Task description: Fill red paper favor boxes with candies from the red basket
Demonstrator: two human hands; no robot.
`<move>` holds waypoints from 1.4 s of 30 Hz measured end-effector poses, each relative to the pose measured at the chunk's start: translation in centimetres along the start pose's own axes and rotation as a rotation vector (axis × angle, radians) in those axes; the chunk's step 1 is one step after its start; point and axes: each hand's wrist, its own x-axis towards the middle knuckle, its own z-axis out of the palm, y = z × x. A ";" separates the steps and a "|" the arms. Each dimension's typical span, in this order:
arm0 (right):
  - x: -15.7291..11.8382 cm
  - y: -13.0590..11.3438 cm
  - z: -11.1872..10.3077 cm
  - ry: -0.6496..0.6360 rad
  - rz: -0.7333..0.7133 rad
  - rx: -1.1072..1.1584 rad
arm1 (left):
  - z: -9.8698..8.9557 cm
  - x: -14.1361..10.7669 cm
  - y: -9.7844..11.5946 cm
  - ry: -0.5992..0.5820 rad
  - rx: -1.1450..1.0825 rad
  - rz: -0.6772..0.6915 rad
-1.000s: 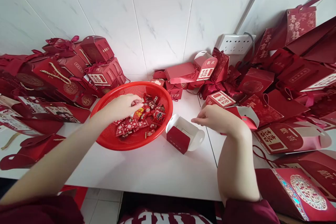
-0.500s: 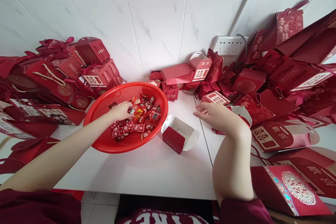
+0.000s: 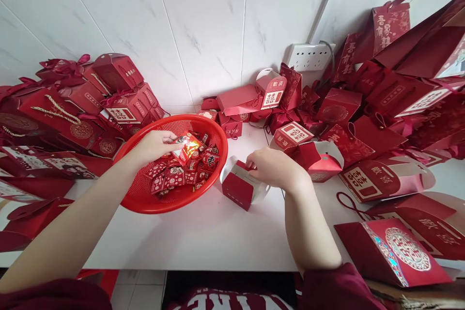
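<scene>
My left hand (image 3: 158, 145) is over the red perforated basket (image 3: 132, 184), its fingers pinching a shiny red and gold candy packet (image 3: 189, 149). Below it, red wrapped sweets (image 3: 174, 174) are heaped in the basket. Just right of the basket stands an open red box (image 3: 238, 186) with a white inside. My right hand (image 3: 271, 167) is over the right side of this box, its fingers curled down by the opening; whether they grip its edge is hard to make out.
Red gift boxes and bags are piled at the left (image 3: 80, 101) and at the right (image 3: 363, 106). More small boxes (image 3: 241, 99) line the tiled wall, below a white power strip (image 3: 310, 56). The white table's front edge (image 3: 203, 266) is near my body.
My left hand has lifted slightly with a shiny packet from the heap. My right hand has moved left and down to the open box. The view has shifted a little.
</scene>
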 end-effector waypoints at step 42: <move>0.5 2.2 0.0 0.063 0.022 0.119 | 12.2 -10.2 5.8 -0.175 0.385 0.656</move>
